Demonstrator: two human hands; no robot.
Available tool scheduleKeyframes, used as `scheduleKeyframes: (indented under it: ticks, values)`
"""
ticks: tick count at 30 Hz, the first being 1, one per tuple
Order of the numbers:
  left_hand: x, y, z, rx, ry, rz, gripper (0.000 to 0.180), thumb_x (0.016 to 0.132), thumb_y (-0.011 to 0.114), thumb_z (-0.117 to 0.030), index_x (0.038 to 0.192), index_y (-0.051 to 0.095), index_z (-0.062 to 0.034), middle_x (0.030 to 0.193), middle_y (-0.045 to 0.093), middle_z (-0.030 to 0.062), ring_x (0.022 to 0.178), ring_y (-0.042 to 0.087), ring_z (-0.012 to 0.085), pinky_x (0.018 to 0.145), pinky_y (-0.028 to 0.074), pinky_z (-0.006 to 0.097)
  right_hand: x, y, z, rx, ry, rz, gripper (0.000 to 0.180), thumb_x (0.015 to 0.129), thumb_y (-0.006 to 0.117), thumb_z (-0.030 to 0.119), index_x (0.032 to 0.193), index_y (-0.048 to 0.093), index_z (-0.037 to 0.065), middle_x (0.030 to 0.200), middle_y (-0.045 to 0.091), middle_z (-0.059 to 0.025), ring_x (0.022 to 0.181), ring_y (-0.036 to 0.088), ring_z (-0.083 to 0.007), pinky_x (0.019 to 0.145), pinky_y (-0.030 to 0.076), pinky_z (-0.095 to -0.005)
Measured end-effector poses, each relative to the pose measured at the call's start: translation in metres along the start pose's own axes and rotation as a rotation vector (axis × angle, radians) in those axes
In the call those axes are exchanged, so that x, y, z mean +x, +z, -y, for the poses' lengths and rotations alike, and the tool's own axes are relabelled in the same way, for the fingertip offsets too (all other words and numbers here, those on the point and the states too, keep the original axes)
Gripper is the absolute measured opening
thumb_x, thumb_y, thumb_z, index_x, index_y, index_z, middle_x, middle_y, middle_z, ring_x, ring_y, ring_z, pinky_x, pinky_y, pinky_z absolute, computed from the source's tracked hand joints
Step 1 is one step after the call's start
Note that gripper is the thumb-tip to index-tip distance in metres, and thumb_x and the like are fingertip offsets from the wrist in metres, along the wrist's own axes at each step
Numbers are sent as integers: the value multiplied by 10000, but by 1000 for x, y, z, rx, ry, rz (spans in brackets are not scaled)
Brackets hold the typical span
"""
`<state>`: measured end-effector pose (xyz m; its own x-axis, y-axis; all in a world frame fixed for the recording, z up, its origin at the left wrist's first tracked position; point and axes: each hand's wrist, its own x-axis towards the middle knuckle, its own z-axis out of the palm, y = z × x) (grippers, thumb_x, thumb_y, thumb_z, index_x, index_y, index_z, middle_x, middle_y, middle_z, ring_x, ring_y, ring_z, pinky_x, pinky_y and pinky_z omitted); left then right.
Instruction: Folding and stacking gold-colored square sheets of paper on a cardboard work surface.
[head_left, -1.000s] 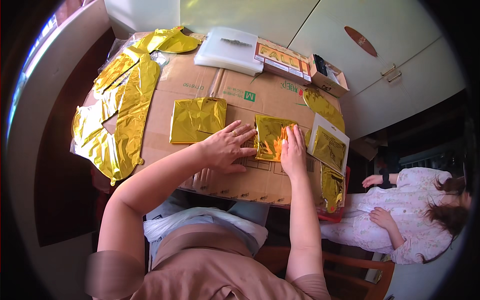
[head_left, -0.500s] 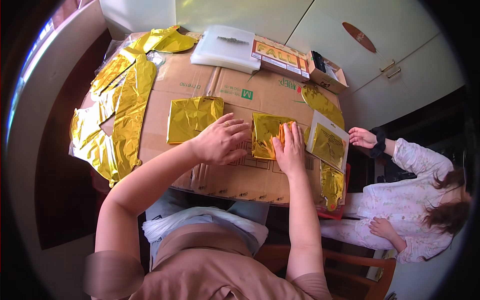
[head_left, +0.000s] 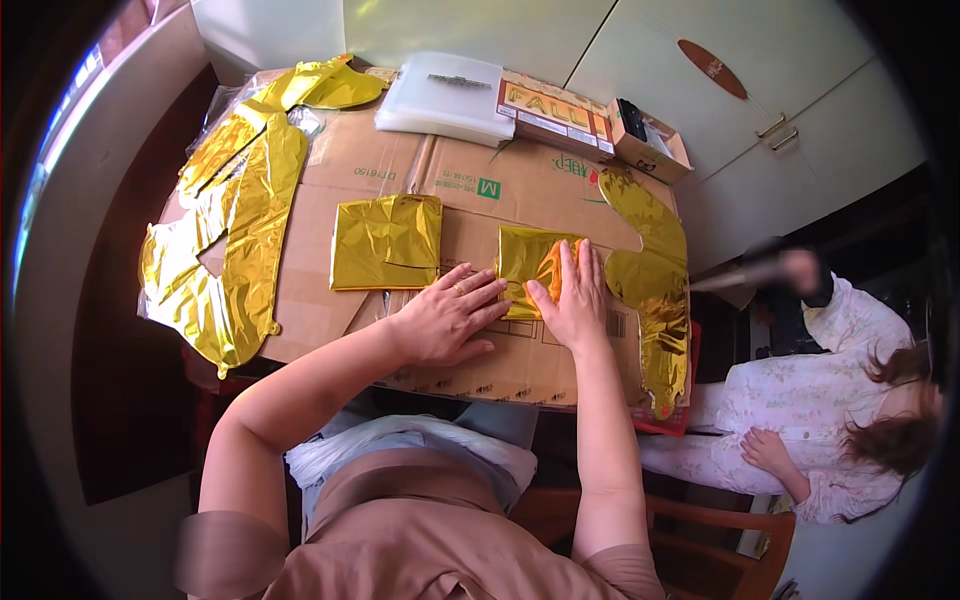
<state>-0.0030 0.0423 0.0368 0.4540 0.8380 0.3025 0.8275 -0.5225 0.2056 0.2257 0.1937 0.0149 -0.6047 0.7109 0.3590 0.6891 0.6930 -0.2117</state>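
Note:
A folded gold foil balloon [head_left: 518,256] lies flat on the cardboard, its right part crumpled and orange-tinted. My right hand [head_left: 573,303] rests on that part with fingers stretched out, pressing it down. Beside its left edge is my left hand [head_left: 450,318], palm down and fingers extended; the fingertips reach the foil's lower left edge. A second folded gold foil square [head_left: 386,243] lies further left, with neither hand on it. Flat, unfilled gold foil balloons [head_left: 262,225] spread along the left side. Another curved gold one [head_left: 648,265] lies along the right edge.
A cardboard sheet [head_left: 470,365] covers the table. Along the back stand a stack of clear plastic sleeves [head_left: 440,95], a printed box [head_left: 555,115] and a small open carton [head_left: 650,145] with dark items. A person in floral clothes [head_left: 790,400] is at the right, beside a wooden chair [head_left: 720,540].
My left hand has come down and right to the folded foil's edge; my right hand stays on it. The other person has pulled the flat gold packet off the right side, in a blur.

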Motion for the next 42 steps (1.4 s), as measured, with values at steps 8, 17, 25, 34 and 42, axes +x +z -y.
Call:
scheduleKeyframes:
  ticks: [8, 17, 25, 34, 42]
  values:
    - [6, -2, -3, -75, -149, -123, 580, 956, 651, -427, 1348, 565, -9, 1470, 515, 219, 1438, 429, 376, 1228, 261, 556, 1, -6, 4, -2, 26, 42, 882, 949, 595, 605, 1576, 353, 33, 1617, 263, -343, 1504, 254, -486, 1249, 190, -535]
    - [9, -1, 4, -5, -93, -160, 556, 934, 664, -444, 1252, 602, 8, 1375, 592, 215, 1366, 506, 360, 1214, 281, 564, 0, -4, 1, -8, 9, 28, 849, 970, 574, 593, 1580, 350, 47, 1618, 259, -348, 1507, 254, -489, 1247, 193, -533]
    - [18, -2, 6, 60, -76, -75, 516, 945, 650, -421, 1247, 599, -5, 1417, 575, 197, 1397, 481, 355, 1229, 242, 579, 0, -4, 2, -10, 6, 22, 844, 971, 571, 599, 1575, 357, 48, 1614, 268, -349, 1499, 266, -495, 1240, 203, -542]
    - [23, 2, 12, -108, -160, -146, 621, 936, 680, -385, 1413, 507, -26, 1420, 566, 200, 1400, 478, 353, 1230, 242, 578, 1, -5, 4, -54, -11, 38, 858, 959, 564, 632, 1593, 346, 98, 1614, 268, -348, 1493, 274, -502, 1234, 205, -557]
    - [22, 6, 5, 64, -141, -130, 654, 941, 656, -446, 1445, 532, -49, 1423, 550, 213, 1410, 458, 377, 1232, 238, 575, 1, -9, 7, -74, -1, 85, 859, 949, 576, 631, 1615, 322, 151, 1640, 230, -325, 1505, 252, -497, 1238, 190, -561]
